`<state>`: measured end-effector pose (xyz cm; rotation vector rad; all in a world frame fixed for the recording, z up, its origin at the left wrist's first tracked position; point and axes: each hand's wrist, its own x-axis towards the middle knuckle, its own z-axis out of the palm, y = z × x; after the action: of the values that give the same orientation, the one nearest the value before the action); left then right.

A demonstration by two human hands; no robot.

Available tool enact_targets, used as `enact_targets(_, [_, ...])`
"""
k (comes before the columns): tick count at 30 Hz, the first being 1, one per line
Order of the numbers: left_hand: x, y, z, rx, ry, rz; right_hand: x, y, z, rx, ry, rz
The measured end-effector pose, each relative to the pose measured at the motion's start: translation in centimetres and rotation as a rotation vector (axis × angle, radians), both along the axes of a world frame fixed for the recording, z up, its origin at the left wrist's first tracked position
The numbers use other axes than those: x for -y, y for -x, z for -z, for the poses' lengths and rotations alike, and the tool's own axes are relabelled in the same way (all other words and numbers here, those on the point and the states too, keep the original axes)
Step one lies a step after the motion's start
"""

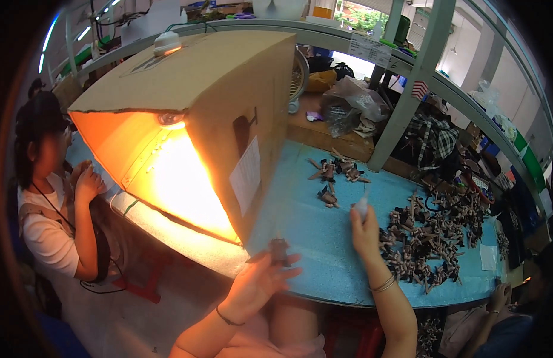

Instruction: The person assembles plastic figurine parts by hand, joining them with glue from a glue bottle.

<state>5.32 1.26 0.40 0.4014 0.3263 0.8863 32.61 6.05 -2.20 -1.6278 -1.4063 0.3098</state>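
My left hand (260, 281) holds a small dark piece with tan sticks (279, 250) between thumb and fingers, over the near edge of the light blue table (324, 238). My right hand (365, 230) is raised a little to the right and grips a small white squeeze bottle (361, 206), its tip pointing up. A large heap of similar dark and tan pieces (435, 244) lies on the table just right of my right hand. A few finished-looking pieces (335, 173) lie farther back.
A big cardboard box (229, 101) with a glowing lamp inside stands on the table's left half. Another person (49, 203) stands at the left. Plastic bags (351, 104) and a metal frame post (408, 89) lie behind. Someone's hand (497, 298) shows at the lower right.
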Motion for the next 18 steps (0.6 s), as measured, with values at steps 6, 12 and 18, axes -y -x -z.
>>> enact_targets(6, [0.1, 1.2, 0.3, -0.570, -0.654, -0.374, 4.0, 4.3, -5.6, -0.500, -0.024, -0.263])
enact_targets(12, [0.2, 2.8, -1.1, -0.982, -1.311, -0.808, 9.4, 6.1, -7.1, -0.524, -0.366, -0.249])
enact_targets(18, [-0.1, 3.0, -1.9, -1.142, -1.461, -0.970, 11.7, 7.4, -9.1, -0.157, -0.650, -0.341])
